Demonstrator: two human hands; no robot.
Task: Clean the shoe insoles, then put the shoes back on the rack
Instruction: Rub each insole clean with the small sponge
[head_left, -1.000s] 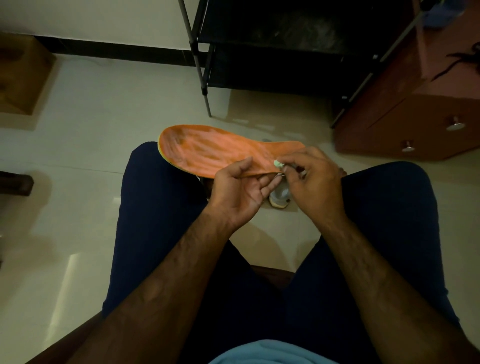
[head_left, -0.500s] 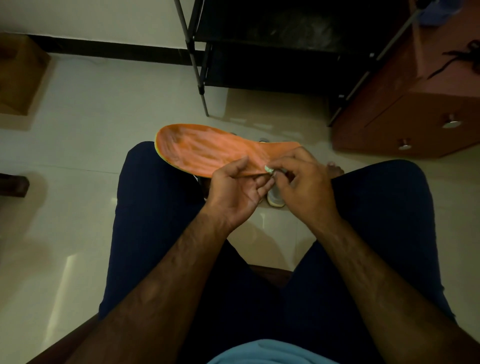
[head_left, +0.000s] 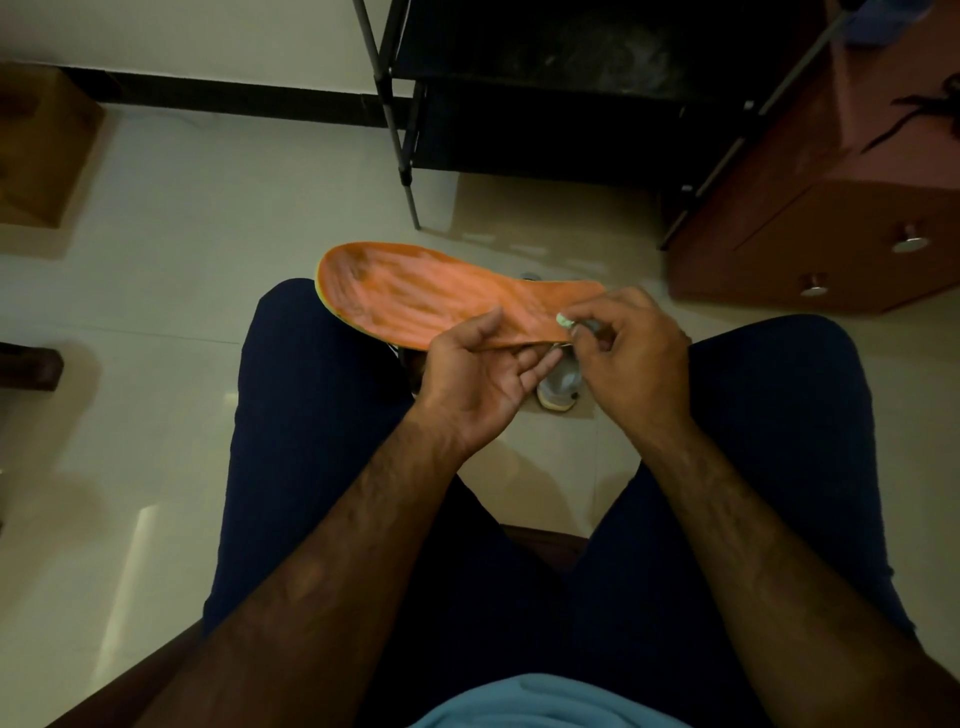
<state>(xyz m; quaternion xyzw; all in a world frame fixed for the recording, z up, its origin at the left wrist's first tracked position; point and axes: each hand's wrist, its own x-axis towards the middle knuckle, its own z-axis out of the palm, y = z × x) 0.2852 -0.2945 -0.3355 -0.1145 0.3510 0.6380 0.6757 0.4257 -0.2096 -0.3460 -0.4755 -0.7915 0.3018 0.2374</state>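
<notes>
Head view: the flat orange foam insole (head_left: 447, 296) is held over the left knee, its toe end streaked with dark grime and its heel end between the hands. The left hand (head_left: 478, 374) grips the near edge, thumb on top and fingers beneath. The right hand (head_left: 628, 353) pinches a small pale wad (head_left: 564, 320) (cloth or tissue, too small to tell) at the heel. Brace from below and rub in short, firm strokes toward the soiled toe. The black metal shoe rack (head_left: 545, 88) stands beyond.
</notes>
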